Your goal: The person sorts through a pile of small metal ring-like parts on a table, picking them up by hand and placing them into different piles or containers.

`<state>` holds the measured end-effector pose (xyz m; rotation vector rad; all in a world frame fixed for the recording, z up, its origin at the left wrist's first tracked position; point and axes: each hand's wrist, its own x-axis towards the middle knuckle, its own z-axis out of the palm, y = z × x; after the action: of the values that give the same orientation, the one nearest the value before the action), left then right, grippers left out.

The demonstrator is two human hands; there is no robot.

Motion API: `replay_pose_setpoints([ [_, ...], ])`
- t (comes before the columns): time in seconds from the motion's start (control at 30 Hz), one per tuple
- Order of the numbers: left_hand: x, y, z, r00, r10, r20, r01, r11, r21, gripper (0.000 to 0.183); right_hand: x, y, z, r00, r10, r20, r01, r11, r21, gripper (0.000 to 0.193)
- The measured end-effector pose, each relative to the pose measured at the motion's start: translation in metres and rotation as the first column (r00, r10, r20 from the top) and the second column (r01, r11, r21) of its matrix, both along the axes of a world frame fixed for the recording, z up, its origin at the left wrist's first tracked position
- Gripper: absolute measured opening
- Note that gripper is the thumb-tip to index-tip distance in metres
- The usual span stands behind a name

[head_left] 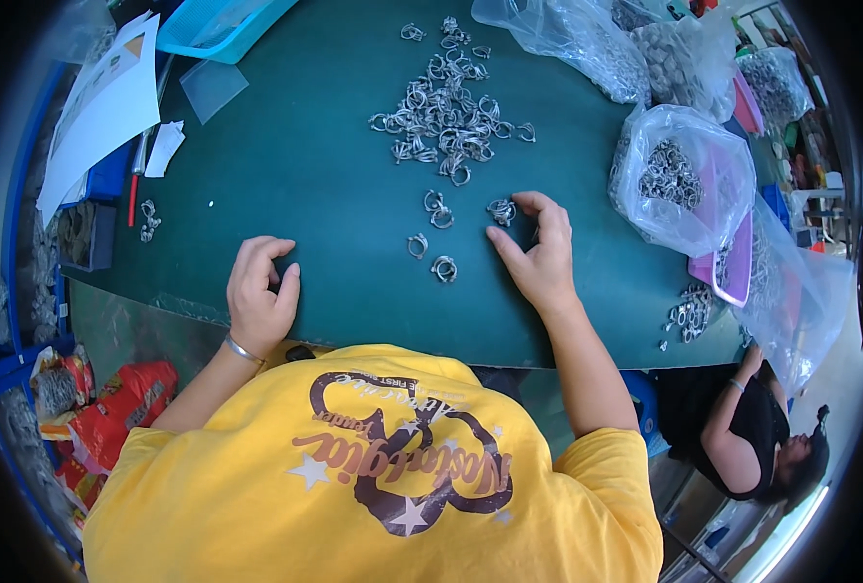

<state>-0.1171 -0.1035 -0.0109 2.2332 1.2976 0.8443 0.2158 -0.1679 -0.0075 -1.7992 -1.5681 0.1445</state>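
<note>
My right hand rests on the green table, thumb and forefinger apart beside a silver metal ring. The forefinger's tip lies close to that ring; whether it touches I cannot tell. My left hand lies at the table's near edge, fingers loosely curved and apart, with nothing in them. Between the hands are a few more loose rings, among them one ring nearest me and another ring just beyond it. Farther off spreads a heap of silver rings.
A plastic bag of rings sits in a pink tray at right, with more bags behind. At far left are a turquoise basket, paper sheets and a red pen. Another person sits at the right.
</note>
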Motion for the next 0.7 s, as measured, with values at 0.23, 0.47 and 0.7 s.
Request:
replay_pose_setpoints([
  [0.23, 0.001, 0.0, 0.002, 1.0, 0.017, 0.019, -0.017, 1.0, -0.01, 0.022, 0.006, -0.007, -0.005, 0.821, -0.023, -0.571, -0.074, 0.986, -0.146, 0.03],
  [0.47, 0.0, -0.001, 0.003, 1.0, 0.011, 0.019, -0.01, 1.0, -0.024, 0.022, -0.023, 0.023, 0.005, 0.899, 0.432, 0.076, -0.434, 0.901, 0.017, 0.03],
  [0.7, 0.0, -0.001, 0.002, 1.0, 0.02, 0.024, -0.019, 0.999, -0.033, 0.021, -0.018, 0.031, -0.004, 0.9, 0.431, -0.073, -0.428, 0.902, 0.054, 0.02],
])
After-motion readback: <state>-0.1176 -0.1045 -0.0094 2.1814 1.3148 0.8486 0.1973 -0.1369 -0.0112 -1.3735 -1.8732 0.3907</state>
